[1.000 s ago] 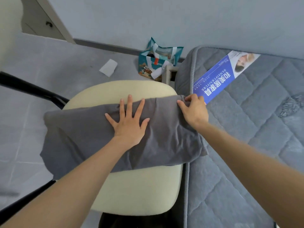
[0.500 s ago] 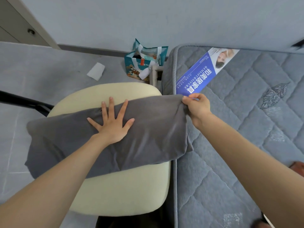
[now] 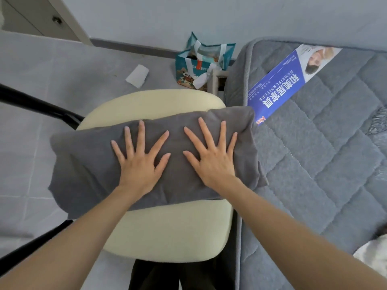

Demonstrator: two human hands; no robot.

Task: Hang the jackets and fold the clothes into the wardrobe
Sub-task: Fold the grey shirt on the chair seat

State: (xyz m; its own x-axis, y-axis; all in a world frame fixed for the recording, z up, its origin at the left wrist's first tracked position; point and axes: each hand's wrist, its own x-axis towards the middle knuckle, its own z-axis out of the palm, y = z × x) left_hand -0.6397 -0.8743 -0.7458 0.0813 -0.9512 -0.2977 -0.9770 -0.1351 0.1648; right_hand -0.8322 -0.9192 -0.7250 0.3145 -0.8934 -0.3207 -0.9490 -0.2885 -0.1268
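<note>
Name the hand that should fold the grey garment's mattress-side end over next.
Right. The right hand lies flat on the grey garment nearest that end; the left hand sits mid-cloth, likely better for pinning.

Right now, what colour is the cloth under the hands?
Plain dark grey, no pattern. The folded cloth shows best in the head view.

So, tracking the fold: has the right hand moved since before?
Yes. The right hand drew away from the blue printed banner, leftward onto the folded grey cloth.

garment (image 3: 88, 164) across chair seat (image 3: 167, 231); mattress (image 3: 324, 164) right; bag (image 3: 201, 63) behind chair.
</note>
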